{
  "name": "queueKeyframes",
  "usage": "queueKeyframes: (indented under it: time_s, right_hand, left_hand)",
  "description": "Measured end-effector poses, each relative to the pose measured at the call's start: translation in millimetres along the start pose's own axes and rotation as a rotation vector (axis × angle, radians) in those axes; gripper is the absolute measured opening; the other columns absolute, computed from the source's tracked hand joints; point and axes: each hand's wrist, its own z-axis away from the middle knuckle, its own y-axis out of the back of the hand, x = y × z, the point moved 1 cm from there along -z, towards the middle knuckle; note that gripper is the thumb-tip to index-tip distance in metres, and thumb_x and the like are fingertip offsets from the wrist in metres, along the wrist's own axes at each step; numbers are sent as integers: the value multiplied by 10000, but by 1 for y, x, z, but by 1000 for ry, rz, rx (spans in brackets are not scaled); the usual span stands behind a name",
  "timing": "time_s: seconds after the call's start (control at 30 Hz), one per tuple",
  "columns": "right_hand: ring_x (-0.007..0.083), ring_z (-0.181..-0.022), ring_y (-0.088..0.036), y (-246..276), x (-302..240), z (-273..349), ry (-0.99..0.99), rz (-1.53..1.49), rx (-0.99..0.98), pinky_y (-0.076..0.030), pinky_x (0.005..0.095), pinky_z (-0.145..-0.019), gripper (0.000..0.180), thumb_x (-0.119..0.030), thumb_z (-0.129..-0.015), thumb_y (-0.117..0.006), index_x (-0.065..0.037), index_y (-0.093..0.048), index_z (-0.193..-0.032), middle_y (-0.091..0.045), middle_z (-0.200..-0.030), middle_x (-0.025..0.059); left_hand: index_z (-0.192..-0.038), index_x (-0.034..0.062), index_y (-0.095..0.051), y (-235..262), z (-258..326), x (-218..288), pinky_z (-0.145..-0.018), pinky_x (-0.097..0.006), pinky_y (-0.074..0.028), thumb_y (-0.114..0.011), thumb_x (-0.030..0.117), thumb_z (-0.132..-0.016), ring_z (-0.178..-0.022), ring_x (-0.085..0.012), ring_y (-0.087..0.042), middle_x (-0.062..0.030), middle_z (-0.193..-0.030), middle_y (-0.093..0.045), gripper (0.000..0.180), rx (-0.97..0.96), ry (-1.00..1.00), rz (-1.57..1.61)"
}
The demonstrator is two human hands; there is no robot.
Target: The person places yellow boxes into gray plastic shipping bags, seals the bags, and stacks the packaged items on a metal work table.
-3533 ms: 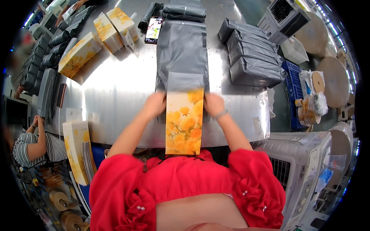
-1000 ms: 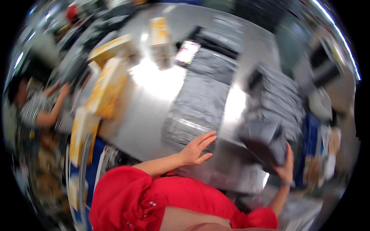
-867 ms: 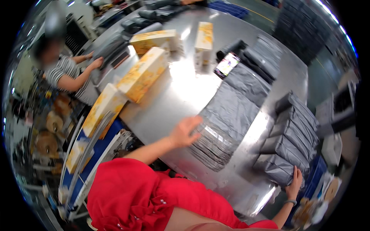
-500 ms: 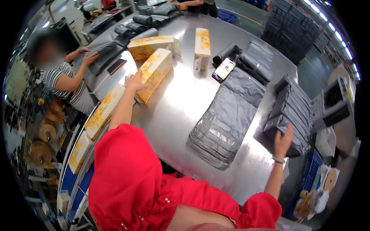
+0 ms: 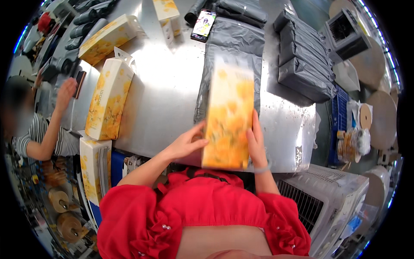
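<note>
A tall white box printed with yellow flowers (image 5: 229,125) is held upright between my two hands, blurred by motion. My left hand (image 5: 189,141) grips its left side near the lower half. On the opposite side, my right hand (image 5: 256,140) presses with its fingers along the edge. Behind the box lies a stack of grey plastic mailing bags (image 5: 233,43), partly covered by it. A smartphone (image 5: 203,26) with a lit screen rests by the stack's far left corner.
More flowered boxes stand on the metal table (image 5: 159,108), one nearby at left (image 5: 110,99). Wrapped grey parcels (image 5: 304,60) sit to the right, beside a grey monitor-like device (image 5: 347,34). At far left a co-worker's hand (image 5: 67,90) reaches over the table. A conveyor carries another box (image 5: 95,164).
Both hands have come together at the middle around a flowered box. My right hand has left the grey parcels, and my left hand has left the boxes at left. The view has shifted.
</note>
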Motion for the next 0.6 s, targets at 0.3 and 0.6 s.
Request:
queueKeyframes:
  time_s: [0.3, 0.6]
  right_hand:
    - [280, -931, -607, 46, 75, -75, 178, 466, 182, -490, 338, -793, 283, -103, -876, -531, -4, -526, -1140, -601, -1066, 171]
    - [328, -813, -597, 43, 68, -101, 225, 526, 191, -480, 378, -686, 113, -63, -815, -573, -44, -593, -925, -610, -878, 138]
  left_hand:
    - [-755, 54, -555, 35, -172, 11, -683, -420, -481, -522, 95, -749, -793, -302, -577, -106, -851, -588, 53, 230, -640, -1486]
    - [-792, 42, -544, 37, -152, 17, -673, -419, -486, -571, 117, -767, -753, -331, -601, -157, -732, -579, 83, 373, -755, -1224]
